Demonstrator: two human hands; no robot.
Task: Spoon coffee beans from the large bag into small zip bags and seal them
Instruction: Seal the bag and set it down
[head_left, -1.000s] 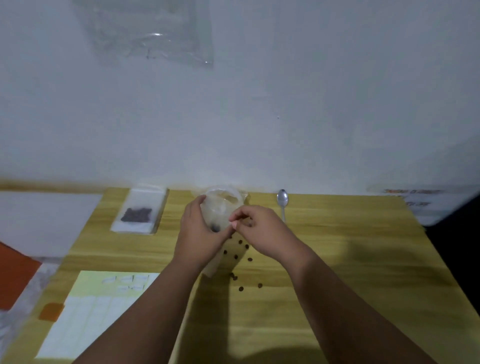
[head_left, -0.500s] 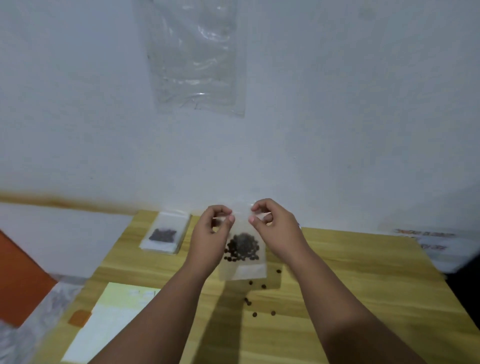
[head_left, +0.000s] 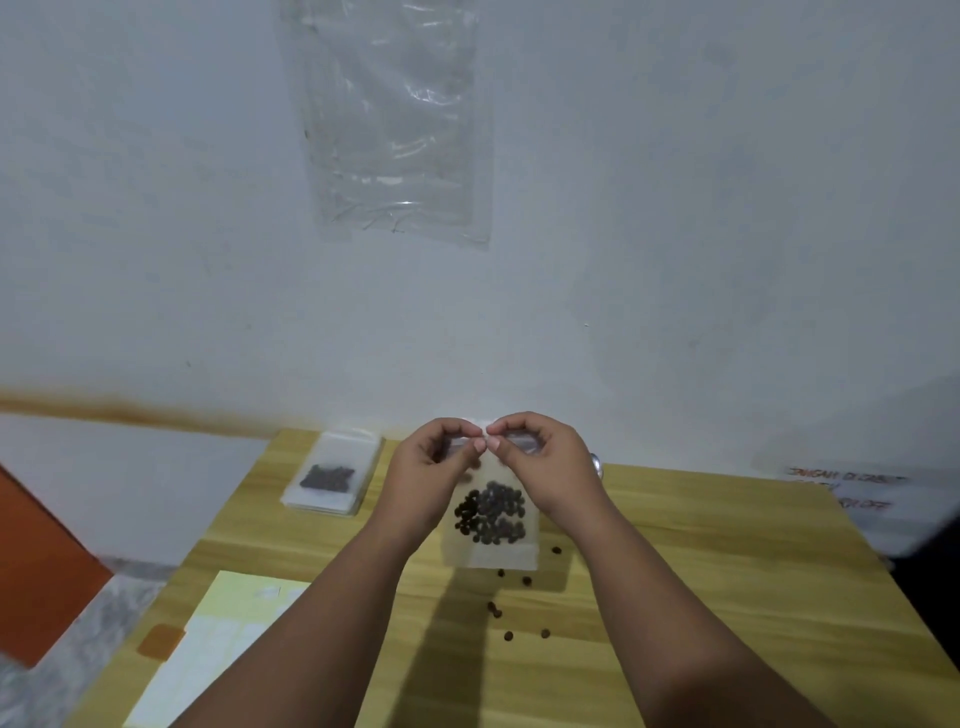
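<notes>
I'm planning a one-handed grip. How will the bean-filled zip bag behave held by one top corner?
Probably floppy: the zip bag is held up only by its top edge, pinched by the left hand and right hand. Likely bottom-heavy, since the beans bunch low inside, so it may swing and tilt. Light overall, judging by the fingertip pinch.
</notes>
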